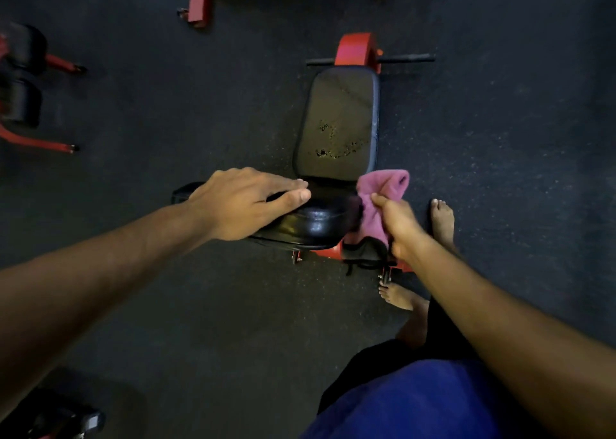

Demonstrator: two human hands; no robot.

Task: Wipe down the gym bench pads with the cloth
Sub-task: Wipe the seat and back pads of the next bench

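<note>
Right hand (398,225) grip pinches cloth (380,198) beside pad (310,222); left hand (246,202) flat atop.

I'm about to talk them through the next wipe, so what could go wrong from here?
1. The droplets on the seat pad lie beyond the cloth, so they could be missed.
2. The right hand holds the cloth bunched, so each pass may cover little.
3. Bare feet stand close by the red frame; a stubbed toe seems possible.
</note>
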